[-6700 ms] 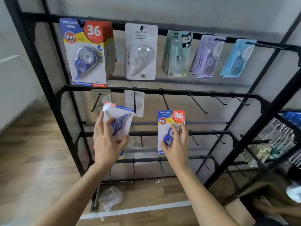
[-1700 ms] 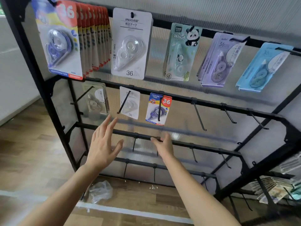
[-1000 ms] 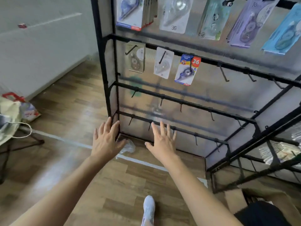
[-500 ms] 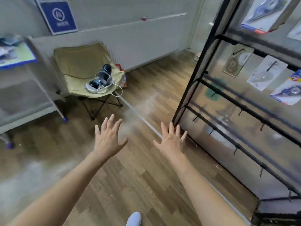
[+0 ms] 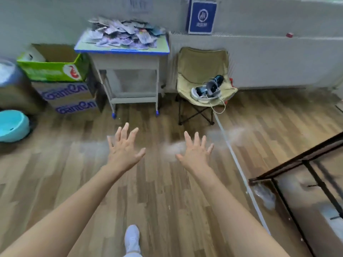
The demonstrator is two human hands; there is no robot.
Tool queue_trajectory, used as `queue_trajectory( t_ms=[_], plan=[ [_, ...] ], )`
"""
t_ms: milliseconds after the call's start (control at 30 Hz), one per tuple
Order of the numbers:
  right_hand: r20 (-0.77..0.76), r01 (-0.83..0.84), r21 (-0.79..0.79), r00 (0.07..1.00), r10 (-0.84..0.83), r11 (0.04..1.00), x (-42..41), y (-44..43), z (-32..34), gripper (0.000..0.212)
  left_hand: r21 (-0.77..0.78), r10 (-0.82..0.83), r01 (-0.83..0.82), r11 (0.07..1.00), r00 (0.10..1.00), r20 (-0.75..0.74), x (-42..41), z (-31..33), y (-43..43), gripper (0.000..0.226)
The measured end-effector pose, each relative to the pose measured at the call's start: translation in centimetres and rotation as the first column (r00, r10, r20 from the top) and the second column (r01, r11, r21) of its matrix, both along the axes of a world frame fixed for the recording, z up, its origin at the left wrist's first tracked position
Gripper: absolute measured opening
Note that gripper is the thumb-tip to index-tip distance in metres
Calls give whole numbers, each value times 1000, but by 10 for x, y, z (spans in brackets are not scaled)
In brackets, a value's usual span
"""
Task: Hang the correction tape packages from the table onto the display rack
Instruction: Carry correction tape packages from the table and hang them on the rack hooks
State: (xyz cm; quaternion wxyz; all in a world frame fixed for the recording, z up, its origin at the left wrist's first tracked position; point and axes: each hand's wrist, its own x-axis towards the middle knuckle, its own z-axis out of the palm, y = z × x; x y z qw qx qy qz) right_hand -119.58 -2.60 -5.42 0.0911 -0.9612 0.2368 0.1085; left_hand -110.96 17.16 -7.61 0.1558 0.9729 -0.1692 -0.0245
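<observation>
Wood-floored room: correction tape packages (image 5: pixel 123 35) lie heaped on a small table (image 5: pixel 122 50) across the floor, while the left hand (image 5: pixel 124 148) and right hand (image 5: pixel 194 151) reach forward empty, fingers spread, best walking close before pinching one package.

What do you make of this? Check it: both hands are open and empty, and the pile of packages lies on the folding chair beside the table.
One thing is wrong: the head view shows the pile of packages on the table, not on the folding chair beside it. The rest stands: the left hand and right hand are open and empty.
</observation>
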Motion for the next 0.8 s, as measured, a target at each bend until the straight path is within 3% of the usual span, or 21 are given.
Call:
queue_trajectory(
  t_ms=[367,800],
  plan=[
    [82,-130,-46,988,133,990,190,80,22,80,-51,138,-134,990,988,73,166,36,84,76],
    [110,-107,10,988,105,994,430,6,31,79,-51,131,-127,991,987,89,403,38,10,73]
  ],
)
